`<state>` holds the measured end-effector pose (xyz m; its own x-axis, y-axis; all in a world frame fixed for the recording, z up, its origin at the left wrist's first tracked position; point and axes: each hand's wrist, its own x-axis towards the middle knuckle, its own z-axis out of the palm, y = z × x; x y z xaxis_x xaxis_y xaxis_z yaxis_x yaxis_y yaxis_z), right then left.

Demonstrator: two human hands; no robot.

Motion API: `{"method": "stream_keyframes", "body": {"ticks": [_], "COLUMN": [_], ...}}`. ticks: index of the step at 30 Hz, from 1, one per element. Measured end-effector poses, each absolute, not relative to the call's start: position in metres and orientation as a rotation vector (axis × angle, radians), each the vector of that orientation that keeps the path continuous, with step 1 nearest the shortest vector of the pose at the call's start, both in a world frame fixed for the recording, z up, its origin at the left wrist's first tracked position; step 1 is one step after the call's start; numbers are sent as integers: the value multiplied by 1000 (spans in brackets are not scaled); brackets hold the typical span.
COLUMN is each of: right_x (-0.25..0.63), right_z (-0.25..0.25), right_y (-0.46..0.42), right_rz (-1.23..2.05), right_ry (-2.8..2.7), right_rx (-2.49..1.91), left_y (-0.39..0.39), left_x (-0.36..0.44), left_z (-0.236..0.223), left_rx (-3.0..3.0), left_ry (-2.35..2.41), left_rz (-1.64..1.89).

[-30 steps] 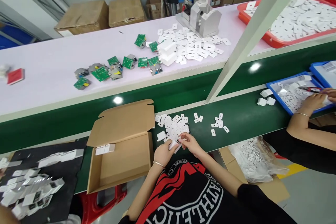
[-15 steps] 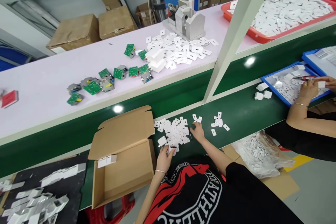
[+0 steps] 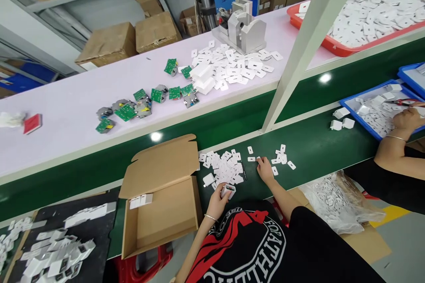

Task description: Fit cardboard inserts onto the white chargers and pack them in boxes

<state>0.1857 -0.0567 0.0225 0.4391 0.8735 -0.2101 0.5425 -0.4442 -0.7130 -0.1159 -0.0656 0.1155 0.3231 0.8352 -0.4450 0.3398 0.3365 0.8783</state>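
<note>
My left hand (image 3: pixel 216 202) is closed around a white plastic housing (image 3: pixel 229 191), its open end facing up and dark inside. Just beyond it, a heap of small white cover plates (image 3: pixel 226 168) covers part of the green bench, with another white housing (image 3: pixel 208 180) at the heap's near left edge. My right hand (image 3: pixel 265 170) is to the right of the heap, fingertips pinched on a small white plate (image 3: pixel 258 158) at the bench surface. Two loose plates (image 3: pixel 251 159) lie left of those fingers, and a small scattered group (image 3: pixel 281 158) lies to their right.
An open cardboard box (image 3: pixel 162 205) stands left of my left hand, holding white boxy pieces (image 3: pixel 141 201). Green circuit boards (image 3: pixel 126 112) and a metal fixture (image 3: pixel 244 31) sit on the raised shelf. At right, a co-worker's hand (image 3: pixel 407 119) is over a blue tray (image 3: pixel 375 128).
My left hand has lifted the housing away from the heap and turned its open end up. My right hand has moved right, onto a plate. The whole view has shifted slightly.
</note>
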Motion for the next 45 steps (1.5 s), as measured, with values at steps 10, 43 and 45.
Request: {"method": "stream_keyframes", "body": {"ticks": [10, 43, 45], "right_x": [143, 68, 71], "right_z": [66, 170, 176], "right_y": [-79, -78, -76], "right_rz": [1059, 1538, 1511], "right_ry": [-840, -886, -902], "right_rx": [-1860, -1320, -1312], "left_y": [-69, -58, -55], "left_x": [-103, -102, -102], "left_z": [119, 162, 169], "left_rx": [1197, 1664, 1685], "left_ry": [1278, 1138, 1109], "left_rz": [532, 823, 812]}}
